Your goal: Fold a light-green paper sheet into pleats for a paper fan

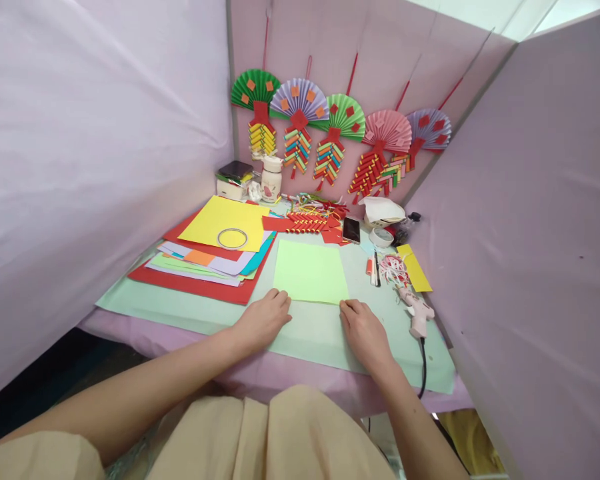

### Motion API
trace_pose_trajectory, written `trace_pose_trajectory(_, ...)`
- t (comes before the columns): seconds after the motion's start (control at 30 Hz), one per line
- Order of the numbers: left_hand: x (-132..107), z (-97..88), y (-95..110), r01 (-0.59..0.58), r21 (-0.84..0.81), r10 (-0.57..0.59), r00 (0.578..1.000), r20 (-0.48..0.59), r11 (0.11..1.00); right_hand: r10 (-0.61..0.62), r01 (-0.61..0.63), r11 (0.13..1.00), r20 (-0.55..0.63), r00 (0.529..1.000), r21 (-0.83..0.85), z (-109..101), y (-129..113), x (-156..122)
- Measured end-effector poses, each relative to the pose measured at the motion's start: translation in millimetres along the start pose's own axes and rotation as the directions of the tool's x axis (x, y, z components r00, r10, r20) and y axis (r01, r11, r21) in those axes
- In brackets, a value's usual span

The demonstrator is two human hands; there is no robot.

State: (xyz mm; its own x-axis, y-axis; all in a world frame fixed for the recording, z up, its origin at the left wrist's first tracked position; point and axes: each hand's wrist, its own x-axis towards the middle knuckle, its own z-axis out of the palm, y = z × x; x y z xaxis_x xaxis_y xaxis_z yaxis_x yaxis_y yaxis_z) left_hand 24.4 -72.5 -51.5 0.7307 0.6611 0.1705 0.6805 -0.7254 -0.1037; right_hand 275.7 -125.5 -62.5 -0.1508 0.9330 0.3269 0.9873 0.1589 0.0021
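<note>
A light green sheet of paper [310, 272] lies flat on the pale green table cover in front of me. At its near left corner is my left hand [266, 319], the fingers curled and closed on the paper's edge. My right hand [365, 330] pinches the near right corner between thumb and fingers. Both forearms reach in from the bottom of the view. A stack of coloured paper [220, 267] lies left of the sheet, with yellow paper [205, 223] and a silver ring [233, 239] on top.
On the right are a pink glue gun [417, 312] with a black cord, pens [376, 270], tangled ribbon [394, 269] and a tape roll [381, 237]. Behind the sheet lie red paper firecrackers [307, 223] and a phone [351, 230]. A bottle [271, 179] stands back left; paper fans [300, 100] hang behind.
</note>
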Motion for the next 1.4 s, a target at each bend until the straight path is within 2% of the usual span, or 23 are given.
trace_pose_trajectory(0.13,4,-8.4,-1,0.072,-0.083,-0.069,0.997,0.036,0.994,0.001,0.000,1.000,-0.014,1.000,0.028,3,5,6)
trace_pose_trajectory(0.23,18,-12.9,-2,0.118,-0.107,-0.111,0.992,0.067,0.987,-0.007,0.010,0.997,-0.041,0.999,0.077,6,13,15)
trace_pose_trajectory(0.4,50,-7.1,-1,0.008,-0.132,0.002,0.998,0.070,0.991,-0.040,0.045,0.992,-0.042,0.998,0.119,11,23,22)
trace_pose_trajectory(0.53,63,1.0,2,-0.072,-0.145,0.077,0.997,0.029,0.987,-0.036,0.037,0.992,-0.015,0.999,0.121,12,26,23)
trace_pose_trajectory(0.7,65,8.0,1,-0.079,-0.136,0.078,0.997,-0.013,0.988,-0.022,0.017,0.992,0.034,0.999,0.126,1,20,36)
trace_pose_trajectory(0.83,64,11.3,-3,-0.089,-0.107,0.078,0.992,-0.104,0.990,-0.128,0.132,0.984,-0.040,0.991,0.118,-10,-5,57)
trace_pose_trajectory(0.97,63,14.3,-6,-0.073,-0.084,0.058,0.985,-0.163,0.994,-0.185,0.192,0.973,-0.060,0.981,0.132,-3,-27,71)
trace_pose_trajectory(1.13,64,16.8,-5,-0.043,-0.078,0.026,0.980,-0.199,0.996,-0.200,0.218,0.968,-0.138,0.970,0.125,10,-26,70)
trace_pose_trajectory(1.4,60,5.6,-6,-0.050,-0.047,0.039,0.976,-0.214,0.998,-0.169,0.206,0.963,-0.205,0.964,0.175,12,-27,66)
